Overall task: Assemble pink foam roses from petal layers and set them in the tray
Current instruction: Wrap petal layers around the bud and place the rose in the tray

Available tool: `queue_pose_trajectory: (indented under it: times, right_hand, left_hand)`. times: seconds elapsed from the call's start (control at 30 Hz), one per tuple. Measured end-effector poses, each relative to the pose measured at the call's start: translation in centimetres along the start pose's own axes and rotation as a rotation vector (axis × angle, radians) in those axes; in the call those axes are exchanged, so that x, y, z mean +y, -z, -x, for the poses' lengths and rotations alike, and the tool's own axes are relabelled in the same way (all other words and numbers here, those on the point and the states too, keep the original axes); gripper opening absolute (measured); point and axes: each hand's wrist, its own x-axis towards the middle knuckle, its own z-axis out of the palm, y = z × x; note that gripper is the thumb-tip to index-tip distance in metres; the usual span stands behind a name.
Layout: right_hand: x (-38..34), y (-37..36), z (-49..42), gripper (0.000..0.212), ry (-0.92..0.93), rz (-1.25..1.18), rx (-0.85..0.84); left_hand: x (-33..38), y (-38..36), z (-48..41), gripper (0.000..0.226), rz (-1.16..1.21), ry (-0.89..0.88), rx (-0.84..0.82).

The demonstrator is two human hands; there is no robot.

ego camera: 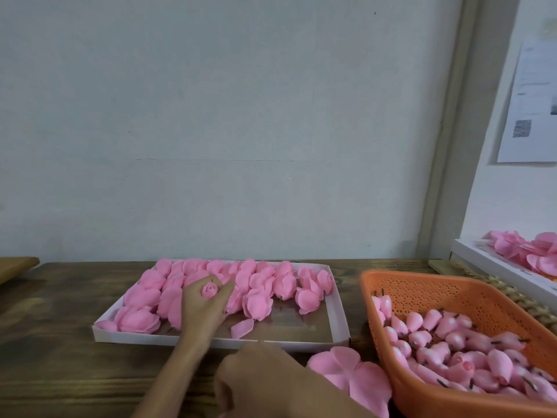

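My left hand [205,307] reaches into the white tray [339,318] and holds a small pink foam rose [209,289] between thumb and fingers, above the rows of finished roses [259,282]. My right hand [256,378] hovers low over the table in front of the tray, back up and blurred, so its fingers are hidden. Flat pink petal layers [352,375] lie on the table just right of that hand. One loose petal [242,328] lies on the tray's bare floor.
An orange perforated basket [422,294] at the right holds several pink rose buds [452,351] with dark stems. A second white tray [488,263] with pink petals sits at the far right. The wall stands close behind the wooden table [60,357].
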Motion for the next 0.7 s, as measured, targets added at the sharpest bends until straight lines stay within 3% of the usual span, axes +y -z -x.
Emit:
queue_pose_trajectory:
  times: [0.2, 0.43, 0.57, 0.7]
  right_hand:
    - [1.3, 0.0, 0.8, 0.005, 0.223, -0.147, 0.072]
    - [3.0, 0.5, 0.8, 0.007, 0.322, -0.162, 0.182]
    - [4.5, 1.7, 0.7, 0.016, 0.21, -0.386, 0.125]
    - [5.4, 2.0, 0.2, 0.025, 0.178, -0.401, 0.147]
  left_hand:
    - [-0.7, 0.0, 0.2, 0.033, -0.068, -0.047, -0.059]
    - [0.2, 0.7, 0.9, 0.051, -0.045, -0.109, -0.084]
    - [0.4, 0.4, 1.1, 0.039, -0.039, -0.054, -0.088]
    - [0.5, 0.1, 1.2, 0.037, -0.077, -0.006, -0.062]
